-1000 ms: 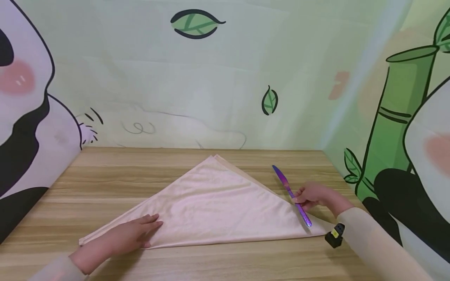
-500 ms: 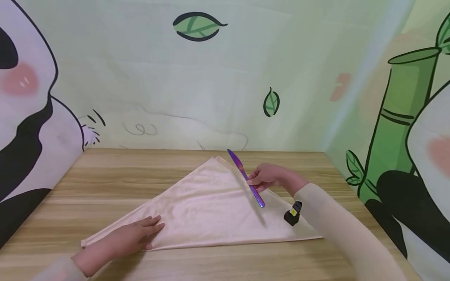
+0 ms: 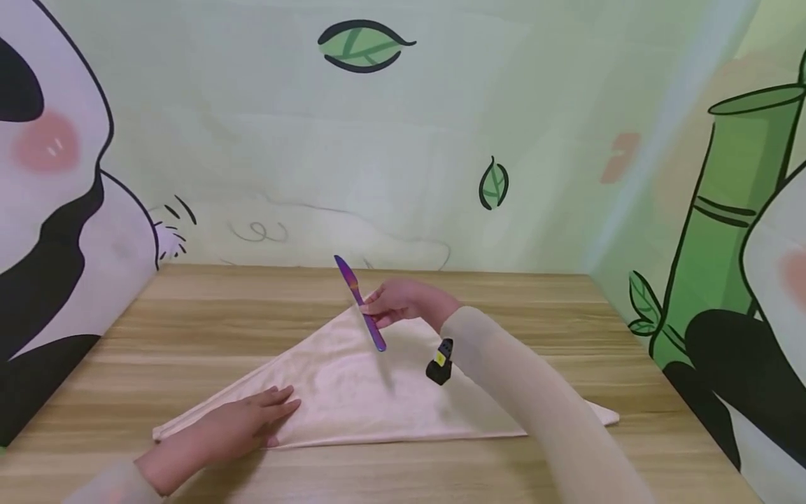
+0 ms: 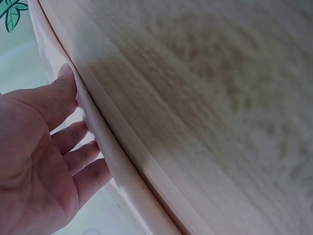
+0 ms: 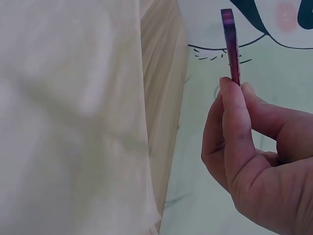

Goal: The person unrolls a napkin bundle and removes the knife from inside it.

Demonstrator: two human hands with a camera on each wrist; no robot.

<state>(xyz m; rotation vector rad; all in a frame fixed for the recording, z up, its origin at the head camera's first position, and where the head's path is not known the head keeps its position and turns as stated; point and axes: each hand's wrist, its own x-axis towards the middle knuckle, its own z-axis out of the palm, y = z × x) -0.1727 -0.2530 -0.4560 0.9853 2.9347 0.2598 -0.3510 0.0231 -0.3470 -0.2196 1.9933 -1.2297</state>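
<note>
A pale pink cloth (image 3: 327, 392), folded into a wide triangle, lies on the table with its peak pointing away. My left hand (image 3: 236, 423) rests on its lower left part with the fingers extended; the left wrist view shows the fingertips at the cloth's edge (image 4: 115, 149). Above the peak, my right hand (image 3: 409, 302) pinches a shiny purple-blue table knife (image 3: 352, 281) by its handle. The knife is held clear of the cloth, its blade pointing up and to the left. From the right wrist, the handle end (image 5: 232, 54) juts from between thumb and fingers.
The wooden table (image 3: 208, 315) ends at a pale green backdrop (image 3: 252, 140) printed with leaves, pandas and bamboo. A small black device (image 3: 439, 364) sits at my right wrist. My right forearm (image 3: 541, 392) crosses over the cloth's right side.
My right hand has carried the knife leftward and away, from the cloth's right side to above its peak. My left hand stays in place on the cloth.
</note>
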